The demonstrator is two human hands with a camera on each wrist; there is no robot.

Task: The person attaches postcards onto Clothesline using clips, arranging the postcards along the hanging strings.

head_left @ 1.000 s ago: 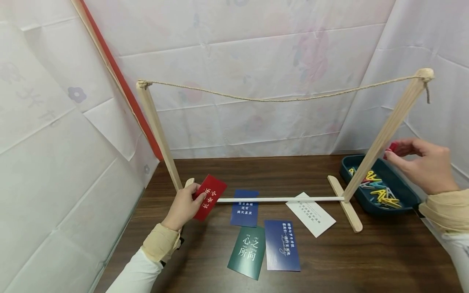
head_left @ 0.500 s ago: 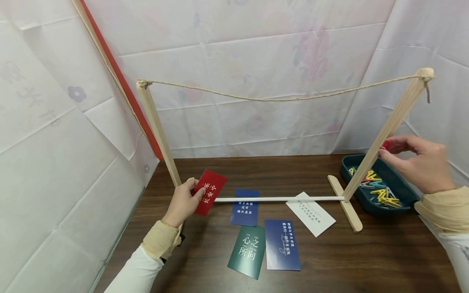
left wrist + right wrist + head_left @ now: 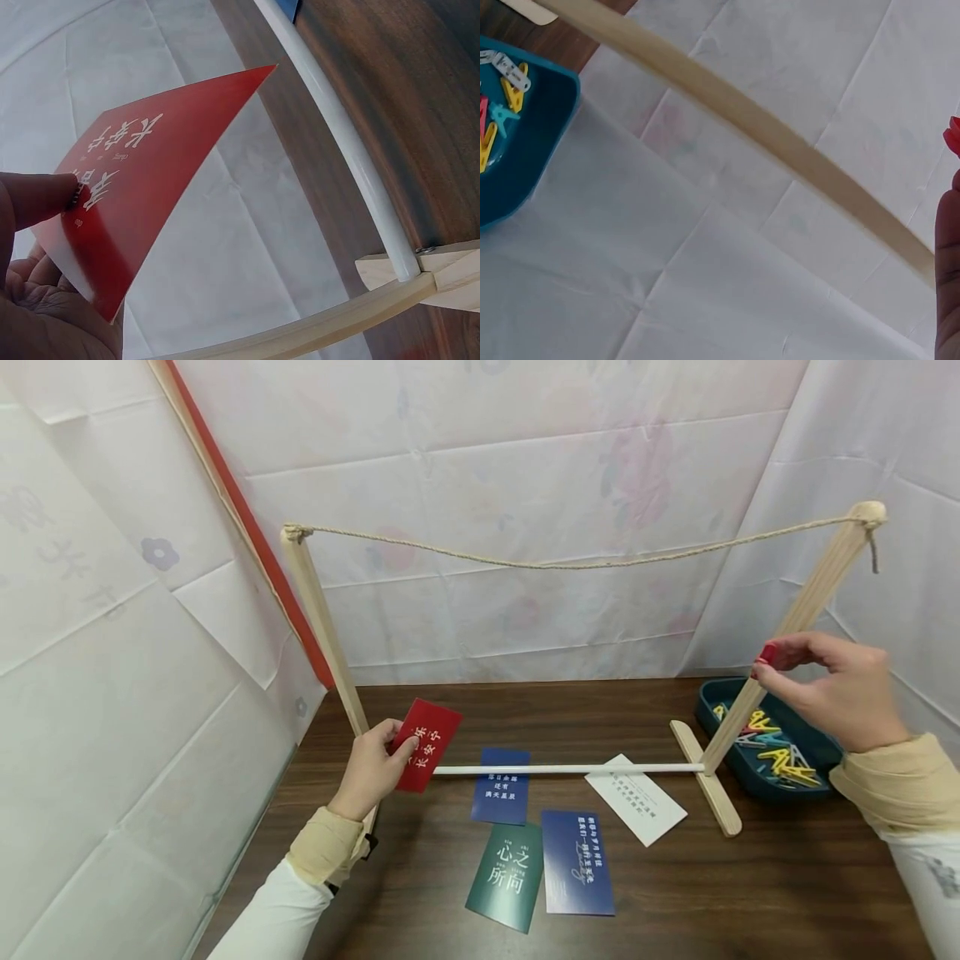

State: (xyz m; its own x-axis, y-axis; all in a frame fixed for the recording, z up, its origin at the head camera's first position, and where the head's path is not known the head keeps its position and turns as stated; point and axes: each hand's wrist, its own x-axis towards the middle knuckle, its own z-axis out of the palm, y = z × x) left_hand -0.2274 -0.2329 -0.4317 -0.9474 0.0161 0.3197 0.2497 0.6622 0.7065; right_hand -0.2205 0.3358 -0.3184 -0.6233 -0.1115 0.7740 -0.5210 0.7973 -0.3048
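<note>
On the table (image 3: 675,910) before me stands a frame (image 3: 558,768) strung with a slack rope (image 3: 555,565), a tray (image 3: 783,793) sitting beside its right foot towards 4 o'clock. My right hand (image 3: 843,689) hovers at 3 o'clock and my left hand (image 3: 369,770), between 7 and 8, grips the red card (image 3: 431,747) by its left side at 7, while a blue card (image 3: 500,806) and a green card (image 3: 506,877) lie at 6, a second blue card (image 3: 577,864) at 5, and a white card (image 3: 637,802) between 4 and 5. Clips (image 3: 791,767) lie loose in the tray, and my right hand pinches a red clip (image 3: 765,654) at 3.
</note>
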